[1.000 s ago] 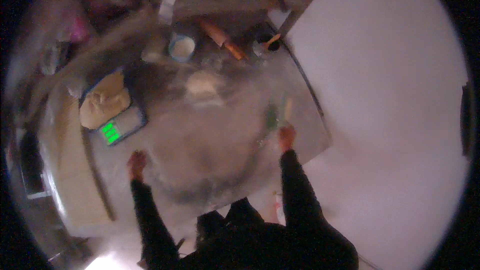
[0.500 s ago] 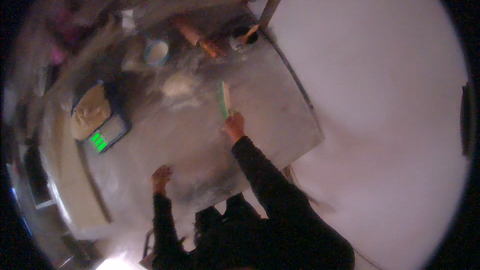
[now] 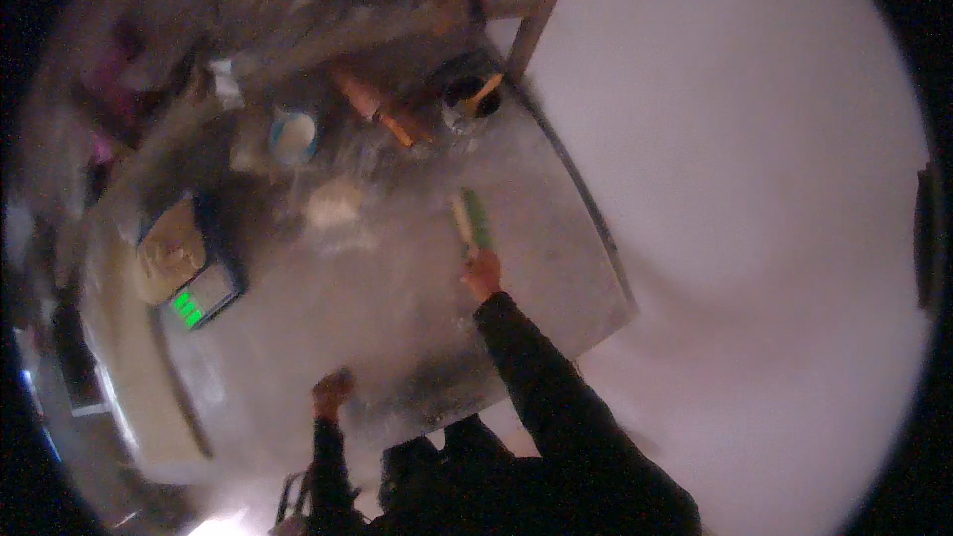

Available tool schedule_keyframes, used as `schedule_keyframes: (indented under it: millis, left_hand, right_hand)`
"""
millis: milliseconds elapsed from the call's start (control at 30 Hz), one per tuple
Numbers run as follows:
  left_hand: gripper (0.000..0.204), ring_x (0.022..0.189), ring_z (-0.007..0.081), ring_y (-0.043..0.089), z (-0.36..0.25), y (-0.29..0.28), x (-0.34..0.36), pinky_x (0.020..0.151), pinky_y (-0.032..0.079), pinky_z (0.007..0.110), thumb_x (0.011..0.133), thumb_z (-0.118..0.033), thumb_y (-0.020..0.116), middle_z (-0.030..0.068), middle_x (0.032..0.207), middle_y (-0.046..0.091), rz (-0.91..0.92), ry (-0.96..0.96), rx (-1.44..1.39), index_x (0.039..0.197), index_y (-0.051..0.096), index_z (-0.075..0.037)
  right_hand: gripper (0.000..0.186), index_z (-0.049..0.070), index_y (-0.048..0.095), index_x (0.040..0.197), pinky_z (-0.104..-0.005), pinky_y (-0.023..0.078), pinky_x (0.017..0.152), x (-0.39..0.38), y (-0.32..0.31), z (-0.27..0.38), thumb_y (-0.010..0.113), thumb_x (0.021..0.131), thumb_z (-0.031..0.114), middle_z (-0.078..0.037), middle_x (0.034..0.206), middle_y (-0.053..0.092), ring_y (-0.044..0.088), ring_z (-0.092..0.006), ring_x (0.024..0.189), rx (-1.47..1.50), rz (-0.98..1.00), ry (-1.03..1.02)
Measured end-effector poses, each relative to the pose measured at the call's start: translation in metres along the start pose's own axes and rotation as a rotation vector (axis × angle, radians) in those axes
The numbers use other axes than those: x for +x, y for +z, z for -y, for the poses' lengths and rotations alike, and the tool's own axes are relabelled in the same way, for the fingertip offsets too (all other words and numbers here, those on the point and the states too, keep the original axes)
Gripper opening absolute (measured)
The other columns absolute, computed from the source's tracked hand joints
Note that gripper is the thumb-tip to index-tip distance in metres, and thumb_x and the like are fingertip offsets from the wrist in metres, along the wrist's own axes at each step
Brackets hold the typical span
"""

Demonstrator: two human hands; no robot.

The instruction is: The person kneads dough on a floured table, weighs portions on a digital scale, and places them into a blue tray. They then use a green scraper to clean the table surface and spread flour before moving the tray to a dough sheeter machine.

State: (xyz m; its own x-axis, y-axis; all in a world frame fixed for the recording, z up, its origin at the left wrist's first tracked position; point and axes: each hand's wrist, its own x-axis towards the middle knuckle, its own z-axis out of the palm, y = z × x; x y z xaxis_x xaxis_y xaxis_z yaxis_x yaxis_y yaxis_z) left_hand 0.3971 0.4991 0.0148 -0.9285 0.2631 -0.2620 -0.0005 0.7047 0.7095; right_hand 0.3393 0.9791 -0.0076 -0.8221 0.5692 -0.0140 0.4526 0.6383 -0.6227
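Note:
My right hand (image 3: pixel 483 275) is closed round the near end of a bench brush (image 3: pixel 473 221) with a pale wooden back and green bristles. The brush points away from me over the right part of a grey, dusty table (image 3: pixel 397 288), its green side now to the right. Whether the bristles touch the surface, I cannot tell. Close to the table's near edge, my left hand (image 3: pixel 333 394) is blurred, its fingers too smeared to read. Beyond the brush, to the left, lies a pale mound like flour or dough (image 3: pixel 335 202).
Far left stands a digital scale (image 3: pixel 210 290) with green digits, carrying a brown bag (image 3: pixel 174 250). Toward the back are a blue-rimmed tub (image 3: pixel 294 137), a wooden rolling pin (image 3: pixel 372 107) and a dark container with an orange handle (image 3: pixel 472 102). A white wall (image 3: pixel 735 159) borders the right.
The brush has turned over in my right hand, its green side passing from left to right. My left hand has drawn nearer the table's edge. The whole view has shifted slightly.

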Motion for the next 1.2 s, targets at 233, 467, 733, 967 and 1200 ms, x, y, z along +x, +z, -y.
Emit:
schedule_keyframes:
  millis: [233,467,733,967,1200]
  left_hand:
    - [0.025,0.06,0.0217,0.059,-0.001,-0.009,-0.027,0.054,0.047,0.034,0.086,-0.033,0.053,0.004,0.077,0.066,0.173,0.074,0.571,0.085,0.065,-0.011]
    - [0.031,0.061,0.0198,0.059,0.074,0.019,-0.017,0.051,0.046,0.034,0.089,-0.034,0.051,0.0061,0.079,0.065,-0.03,0.072,-0.026,0.085,0.063,-0.005]
    - [0.027,0.063,0.0184,0.059,0.017,0.028,-0.031,0.053,0.049,0.032,0.084,-0.027,0.062,0.0089,0.077,0.063,-0.122,-0.449,-0.937,0.085,0.062,0.0]
    - [0.024,0.061,0.019,0.057,0.025,0.029,-0.021,0.052,0.048,0.031,0.084,-0.022,0.062,0.009,0.074,0.061,-0.247,-0.502,-1.156,0.084,0.061,0.001]
    - [0.024,0.06,0.0197,0.058,0.018,0.022,-0.043,0.05,0.048,0.032,0.086,-0.023,0.06,0.0096,0.073,0.061,-0.275,-0.334,-0.95,0.084,0.06,0.001]
  right_hand:
    - [0.021,0.003,0.061,0.077,-0.0394,0.045,0.071,0.068,-0.114,-0.039,0.059,0.075,0.023,-0.015,0.088,0.061,0.058,-0.0263,0.083,-0.533,-0.215,-0.108]
    - [0.025,0.004,0.062,0.09,-0.0434,0.046,0.072,0.097,-0.048,0.001,0.061,0.074,0.023,-0.014,0.088,0.061,0.059,-0.0294,0.084,-0.32,0.008,-0.185]
    - [0.025,0.004,0.056,0.093,-0.047,0.045,0.067,0.16,-0.089,-0.017,0.059,0.072,0.017,-0.018,0.084,0.059,0.058,-0.0359,0.079,-0.281,-0.142,-0.129]
    - [0.024,0.004,0.058,0.094,-0.0479,0.046,0.065,0.107,0.011,0.093,0.056,0.072,0.014,-0.017,0.081,0.06,0.057,-0.0385,0.077,-0.091,0.055,-0.341]
    - [0.029,0.001,0.057,0.09,-0.0439,0.047,0.06,0.081,-0.076,0.06,0.065,0.072,0.022,-0.015,0.078,0.061,0.059,-0.0337,0.075,-0.203,-0.082,-0.188]
